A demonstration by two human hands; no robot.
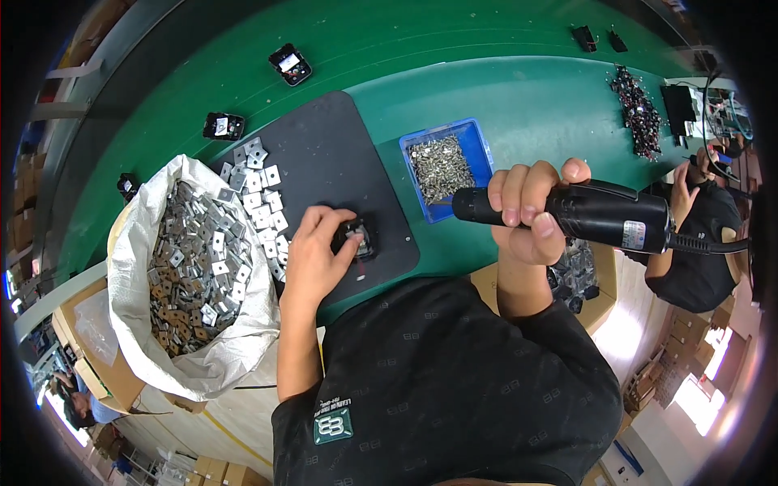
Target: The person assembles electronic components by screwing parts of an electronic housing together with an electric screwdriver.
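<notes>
My left hand [312, 255] grips a small black plastic housing [369, 241] against the black mat [336, 154]. Metal parts and a short wire show in the housing; the fingers cover some of its inside. My right hand [528, 202] is wrapped round a black electric screwdriver [596, 220], held level with its cord running off to the right. The screwdriver's nose points left, over the near edge of a blue bin [483, 155] full of small screws [440, 166]. Loose square metal plates [261, 215] with a hole lie at the mat's left edge.
A white woven sack [130, 308] of metal plates stands at the left. Black housings [290, 64] sit on the green bench further back. A heap of small dark wired parts [636, 113] lies far right. A cardboard box [601, 283] of black parts is below the screwdriver. Co-workers sit nearby.
</notes>
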